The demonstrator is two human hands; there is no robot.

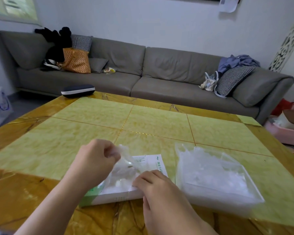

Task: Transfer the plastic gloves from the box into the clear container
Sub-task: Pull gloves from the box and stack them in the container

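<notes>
Left hand [98, 155] pinches 1 thin plastic glove [124, 168], lifted above the white-green box [122, 192]. Right hand [153, 182] rests fingers curled on the box's right edge, pressing it down; grip on film unclear. Clear container [244, 189] sits just right of the box on the yellow table [159, 122], gloves piled inside.

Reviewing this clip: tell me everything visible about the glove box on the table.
The glove box is a flat white carton with green edging and printed text, lying on the yellow table left of the clear container. A thin clear plastic glove rises from its top. The left hand pinches the glove's upper end; the right hand rests on the box's near right part, fingers on the plastic.
</notes>
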